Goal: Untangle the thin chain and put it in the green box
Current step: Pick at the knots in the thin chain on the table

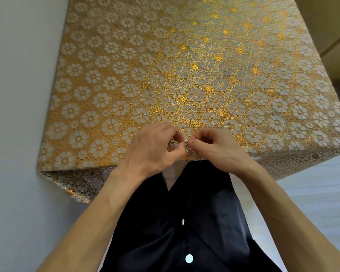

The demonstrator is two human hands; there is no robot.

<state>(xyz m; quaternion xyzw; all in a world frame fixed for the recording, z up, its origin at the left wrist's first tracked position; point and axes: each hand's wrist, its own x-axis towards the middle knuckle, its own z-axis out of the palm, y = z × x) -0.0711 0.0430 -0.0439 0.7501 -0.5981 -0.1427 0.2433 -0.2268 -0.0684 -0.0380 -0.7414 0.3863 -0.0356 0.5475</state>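
Observed from beside the table: both hands worked close together at the near edge of the gold floral tablecloth (185, 75), forearms bare. The left hand (155, 148) was curled, thumb and fingertips drawn in to pinch one side of the thin chain (185, 143). The right hand (214, 146) was likewise curled, thumb tip and forefinger pinching the chain's other side, the remaining fingers folded under the palm. The chain sat as a small silvery bunch in the narrow gap between the two thumbs, with a bit trailing below the right thumb toward the cloth (links too fine to make out; could not tell how knotted it was, nor whether it touched the cloth). Just beyond the right hand's knuckles a small pale glint (214, 125) lay on the cloth; could not tell what it was. Beneath both wrists hung the person's dark shirt (185, 213), with a white button (189, 258) low on its front. A plain pale wall (18, 95) ran along the left hand's outer side.
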